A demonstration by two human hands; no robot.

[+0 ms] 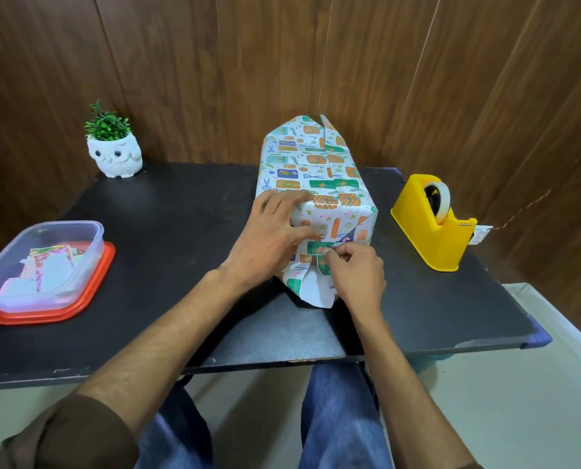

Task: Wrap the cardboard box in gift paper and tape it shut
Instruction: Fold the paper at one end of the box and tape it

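At frame centre the box [316, 170] runs lengthwise away from the person; the left hand [275, 231] presses its near end with spread fingers, while the right hand [356, 269] pinches the loose paper flap [311, 289] there.

Paper-covered box [319, 184] lengthwise on black table [167, 211], near end flaps half-folded.

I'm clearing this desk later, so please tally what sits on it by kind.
Wrapped box: 1
Tape dispenser: 1
Owl plant pot: 1
Clear tub: 1
Orange lid: 1
Paper scraps in the tub: too jumbled to count
Total: 5, scraps aside
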